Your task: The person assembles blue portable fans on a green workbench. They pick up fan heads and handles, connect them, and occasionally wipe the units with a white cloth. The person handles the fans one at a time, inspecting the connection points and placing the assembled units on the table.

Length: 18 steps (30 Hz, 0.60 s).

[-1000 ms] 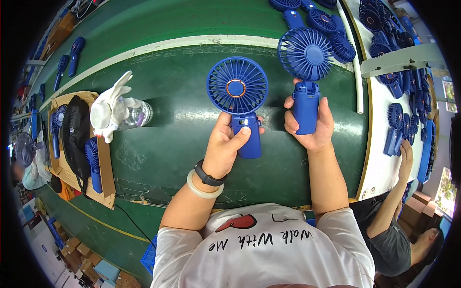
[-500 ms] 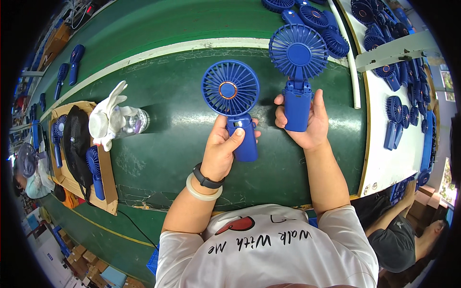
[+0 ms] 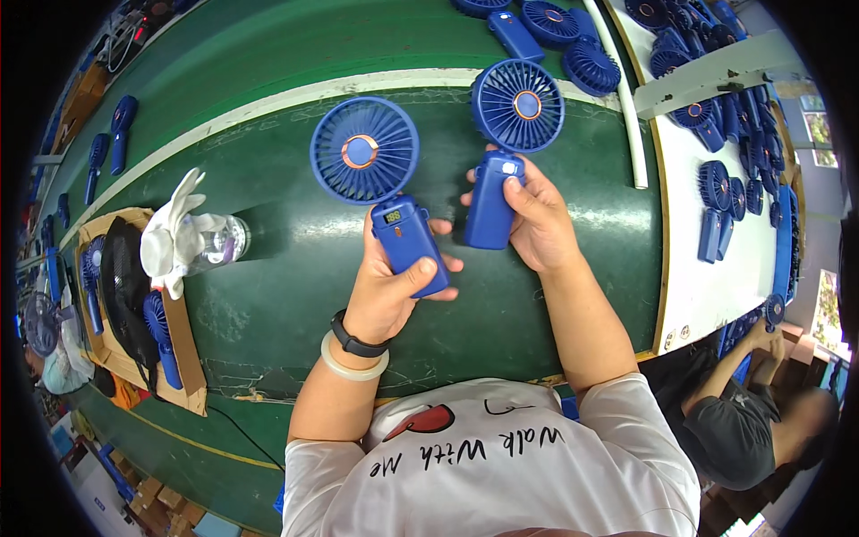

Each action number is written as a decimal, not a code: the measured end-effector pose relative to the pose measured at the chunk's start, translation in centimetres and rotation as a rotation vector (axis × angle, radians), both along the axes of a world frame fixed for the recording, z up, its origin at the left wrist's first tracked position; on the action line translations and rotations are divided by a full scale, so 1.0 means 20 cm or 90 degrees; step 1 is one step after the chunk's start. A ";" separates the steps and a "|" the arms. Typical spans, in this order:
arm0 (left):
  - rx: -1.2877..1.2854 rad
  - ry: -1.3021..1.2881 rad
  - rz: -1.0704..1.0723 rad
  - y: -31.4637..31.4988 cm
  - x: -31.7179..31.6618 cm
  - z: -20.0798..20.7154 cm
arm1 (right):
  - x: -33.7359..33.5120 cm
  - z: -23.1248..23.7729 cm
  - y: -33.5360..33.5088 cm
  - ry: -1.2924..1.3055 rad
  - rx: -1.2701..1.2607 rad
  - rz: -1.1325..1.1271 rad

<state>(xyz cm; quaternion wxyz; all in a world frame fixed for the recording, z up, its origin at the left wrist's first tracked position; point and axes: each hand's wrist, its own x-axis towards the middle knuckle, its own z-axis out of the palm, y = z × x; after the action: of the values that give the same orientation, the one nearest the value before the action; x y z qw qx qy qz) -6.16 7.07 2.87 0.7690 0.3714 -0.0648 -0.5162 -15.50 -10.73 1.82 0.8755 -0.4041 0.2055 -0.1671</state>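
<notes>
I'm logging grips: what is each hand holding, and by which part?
The left hand holds one blue fan by its handle; the right hand, a second blue fan, also by its handle.

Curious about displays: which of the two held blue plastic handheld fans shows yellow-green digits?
The blue plastic handheld fan in the left hand: its dark window shows yellow-green digits; the fan in the right hand shows a white patch.

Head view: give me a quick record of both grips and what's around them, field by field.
Left grip: holds left fan by its handle, lit display facing camera
Right grip: holds right fan by its handle, thumb beside its display
Fans: apart, round heads beyond the grips
Left: white glove on clear bottle; box holding black bag
Right: white table bearing more fans
</notes>
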 end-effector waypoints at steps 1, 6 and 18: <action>0.002 -0.007 -0.016 0.00 0.00 -0.01 | 0.00 0.01 0.00 -0.007 0.018 0.007; 0.020 -0.030 -0.037 0.01 0.00 -0.06 | -0.01 0.02 -0.01 0.052 -0.046 -0.008; -0.011 0.011 -0.183 0.04 0.00 -0.08 | -0.01 -0.04 -0.01 0.040 -0.108 -0.002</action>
<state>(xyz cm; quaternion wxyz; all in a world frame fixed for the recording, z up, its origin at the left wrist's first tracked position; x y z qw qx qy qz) -6.06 7.90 1.34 0.6912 0.3472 -0.1154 -0.6232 -15.68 -10.89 0.99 0.8310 -0.4817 0.2185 -0.1724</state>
